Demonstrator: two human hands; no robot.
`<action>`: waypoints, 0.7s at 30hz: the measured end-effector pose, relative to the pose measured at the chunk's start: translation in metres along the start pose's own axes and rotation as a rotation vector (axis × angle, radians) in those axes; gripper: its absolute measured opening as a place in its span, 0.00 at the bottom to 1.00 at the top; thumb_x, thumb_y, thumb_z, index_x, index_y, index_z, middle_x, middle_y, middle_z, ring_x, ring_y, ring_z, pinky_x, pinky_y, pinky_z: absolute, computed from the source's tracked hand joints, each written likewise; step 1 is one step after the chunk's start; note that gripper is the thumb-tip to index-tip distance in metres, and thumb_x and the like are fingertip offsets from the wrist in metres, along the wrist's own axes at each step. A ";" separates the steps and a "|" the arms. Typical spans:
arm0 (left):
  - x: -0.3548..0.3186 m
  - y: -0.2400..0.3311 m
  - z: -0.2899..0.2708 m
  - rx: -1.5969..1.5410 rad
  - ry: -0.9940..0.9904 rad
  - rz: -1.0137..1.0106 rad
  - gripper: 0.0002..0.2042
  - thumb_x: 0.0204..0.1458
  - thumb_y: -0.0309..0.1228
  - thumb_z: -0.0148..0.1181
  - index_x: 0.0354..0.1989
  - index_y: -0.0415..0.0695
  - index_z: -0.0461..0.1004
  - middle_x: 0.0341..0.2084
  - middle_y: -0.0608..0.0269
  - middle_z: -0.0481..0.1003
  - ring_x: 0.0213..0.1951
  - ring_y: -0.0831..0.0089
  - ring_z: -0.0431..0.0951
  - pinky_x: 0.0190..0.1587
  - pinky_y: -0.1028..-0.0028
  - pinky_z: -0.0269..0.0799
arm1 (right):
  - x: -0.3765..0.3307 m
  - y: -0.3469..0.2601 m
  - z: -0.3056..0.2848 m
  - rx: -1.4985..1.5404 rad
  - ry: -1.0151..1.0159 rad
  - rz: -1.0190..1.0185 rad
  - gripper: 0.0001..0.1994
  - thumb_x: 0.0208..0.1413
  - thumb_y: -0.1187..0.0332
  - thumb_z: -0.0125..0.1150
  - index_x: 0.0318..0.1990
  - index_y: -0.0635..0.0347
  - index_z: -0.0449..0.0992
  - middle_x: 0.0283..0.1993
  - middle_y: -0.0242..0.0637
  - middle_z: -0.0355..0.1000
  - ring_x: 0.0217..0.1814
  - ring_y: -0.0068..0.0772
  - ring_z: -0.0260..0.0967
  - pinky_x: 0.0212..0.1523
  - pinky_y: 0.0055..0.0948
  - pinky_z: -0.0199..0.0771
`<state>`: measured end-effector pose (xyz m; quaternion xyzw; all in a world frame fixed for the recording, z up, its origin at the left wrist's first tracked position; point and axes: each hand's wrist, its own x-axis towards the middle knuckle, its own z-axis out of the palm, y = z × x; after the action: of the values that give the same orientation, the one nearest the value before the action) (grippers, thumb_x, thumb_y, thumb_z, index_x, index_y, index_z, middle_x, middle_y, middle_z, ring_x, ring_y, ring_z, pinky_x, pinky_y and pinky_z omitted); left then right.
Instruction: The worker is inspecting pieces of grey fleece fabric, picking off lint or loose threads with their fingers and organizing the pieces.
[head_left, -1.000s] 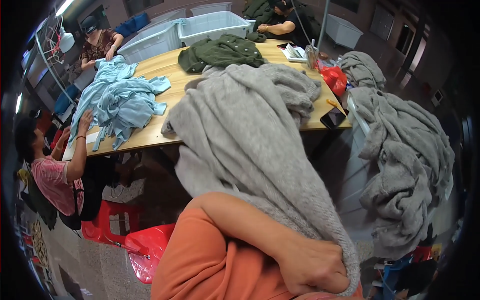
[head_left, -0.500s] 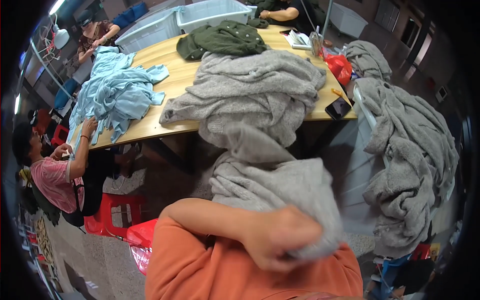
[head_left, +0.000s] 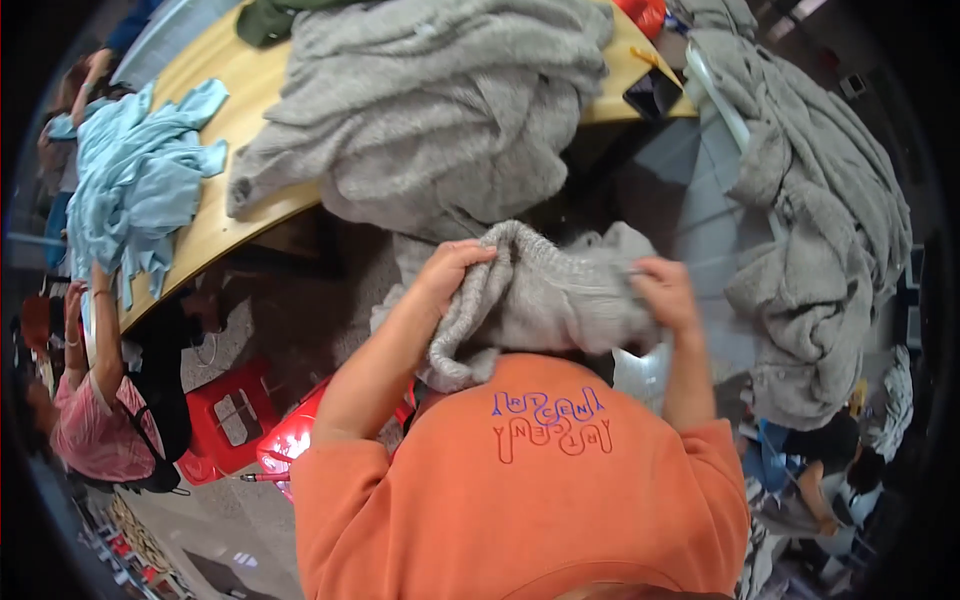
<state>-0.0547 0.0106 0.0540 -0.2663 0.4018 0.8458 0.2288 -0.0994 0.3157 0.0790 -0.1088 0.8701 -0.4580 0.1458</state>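
A grey knitted garment (head_left: 560,290) is stretched between my two hands, just in front of my orange shirt. My left hand (head_left: 455,268) grips its ribbed edge, fingers folded over the knit. On the other side my right hand (head_left: 665,290) is closed on the cloth, slightly blurred. Part of the garment hangs down below my left hand. Beyond it, a large heap of grey knitwear (head_left: 430,110) lies on the wooden table (head_left: 240,190) and droops over the front edge, close to the piece I hold.
Light blue garments (head_left: 145,170) lie at the table's left, where a person in pink (head_left: 100,430) works beside a red stool (head_left: 230,415). More grey knitwear (head_left: 810,240) overflows a bin (head_left: 715,90) on my right. A dark phone (head_left: 652,94) rests at the table's right corner.
My view has tipped downward. One arm lay across my body, its hand blurred on the grey garment; now both hands are apart, holding the garment spread between them farther out.
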 end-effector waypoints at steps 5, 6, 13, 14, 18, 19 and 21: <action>0.030 -0.049 -0.017 0.238 -0.184 0.011 0.08 0.48 0.29 0.57 0.26 0.35 0.75 0.23 0.60 0.77 0.23 0.71 0.76 0.25 0.75 0.71 | 0.011 0.017 0.092 0.419 -0.308 -0.361 0.08 0.41 0.79 0.53 0.32 0.68 0.74 0.54 0.41 0.65 0.42 0.27 0.66 0.46 0.26 0.65; 0.028 -0.045 -0.012 0.420 -0.194 0.042 0.08 0.47 0.29 0.58 0.25 0.35 0.75 0.21 0.59 0.76 0.23 0.71 0.75 0.25 0.75 0.70 | 0.016 0.017 0.096 0.433 -0.417 -0.450 0.08 0.42 0.79 0.53 0.32 0.68 0.74 0.52 0.41 0.66 0.42 0.27 0.66 0.45 0.26 0.65; -0.031 -0.023 -0.005 1.318 0.228 1.085 0.22 0.36 0.38 0.68 0.37 0.36 0.72 0.23 0.53 0.73 0.24 0.61 0.75 0.29 0.67 0.70 | 0.036 0.022 0.089 0.804 -0.347 0.018 0.07 0.47 0.79 0.52 0.34 0.67 0.75 0.33 0.33 0.74 0.34 0.23 0.69 0.39 0.21 0.69; -0.048 -0.033 -0.014 1.248 0.260 0.917 0.25 0.35 0.39 0.69 0.39 0.36 0.71 0.25 0.53 0.74 0.26 0.60 0.75 0.30 0.66 0.71 | 0.037 0.028 0.087 0.912 -0.262 0.097 0.07 0.47 0.79 0.53 0.34 0.67 0.75 0.33 0.33 0.74 0.34 0.23 0.70 0.39 0.21 0.69; -0.048 -0.082 -0.039 1.132 0.330 0.199 0.31 0.35 0.45 0.70 0.45 0.36 0.69 0.28 0.51 0.74 0.30 0.60 0.76 0.33 0.64 0.72 | 0.038 0.055 0.092 1.138 -0.166 0.293 0.06 0.47 0.79 0.53 0.34 0.66 0.75 0.33 0.34 0.75 0.33 0.22 0.71 0.39 0.20 0.70; -0.037 -0.093 -0.039 1.150 0.308 0.294 0.33 0.36 0.49 0.68 0.45 0.35 0.68 0.30 0.49 0.74 0.33 0.57 0.76 0.38 0.63 0.71 | 0.038 0.058 0.096 1.145 -0.164 0.312 0.06 0.47 0.79 0.53 0.33 0.65 0.75 0.33 0.35 0.75 0.33 0.22 0.71 0.39 0.20 0.71; -0.008 -0.107 -0.033 1.250 0.399 0.301 0.40 0.34 0.52 0.68 0.50 0.35 0.64 0.41 0.45 0.69 0.46 0.53 0.70 0.48 0.61 0.66 | 0.039 0.058 0.103 1.152 -0.150 0.311 0.06 0.48 0.79 0.52 0.34 0.65 0.75 0.32 0.35 0.75 0.33 0.22 0.71 0.38 0.20 0.71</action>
<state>0.0244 0.0441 -0.0181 -0.1759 0.8832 0.4114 0.1408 -0.1028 0.2572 -0.0306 0.0843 0.4747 -0.8203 0.3077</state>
